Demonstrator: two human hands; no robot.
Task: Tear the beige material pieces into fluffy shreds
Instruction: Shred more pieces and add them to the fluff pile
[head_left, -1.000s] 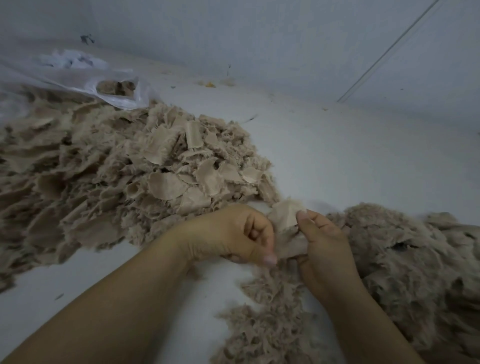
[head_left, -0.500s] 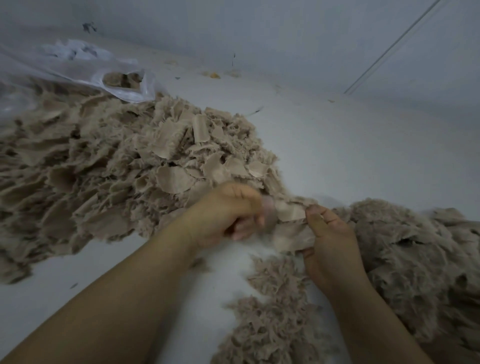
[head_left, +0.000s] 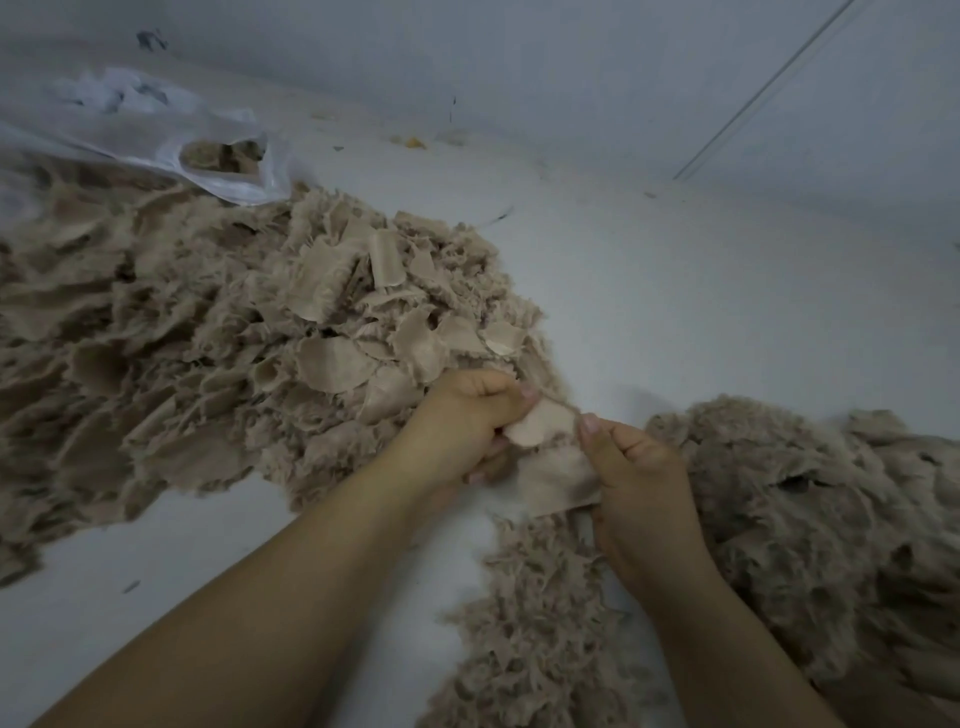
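A beige material piece (head_left: 550, 457) is stretched between both hands at the centre of the view. My left hand (head_left: 462, 421) pinches its upper left part, fingers curled round it. My right hand (head_left: 639, 478) grips its right side, thumb on top. A big heap of whole beige pieces (head_left: 234, 353) lies to the left. Fluffy shreds (head_left: 810, 514) are piled to the right, and more shreds (head_left: 530, 623) lie below the hands between my forearms.
A clear plastic bag (head_left: 171, 140) with some beige pieces inside lies at the back left on the white surface (head_left: 701, 312). A wall rises behind, with small bits of debris (head_left: 413, 141) along its base.
The piece has split into an upper and a lower flap as the hands shifted on it. The left hand turned and moved slightly right. The view dipped a little.
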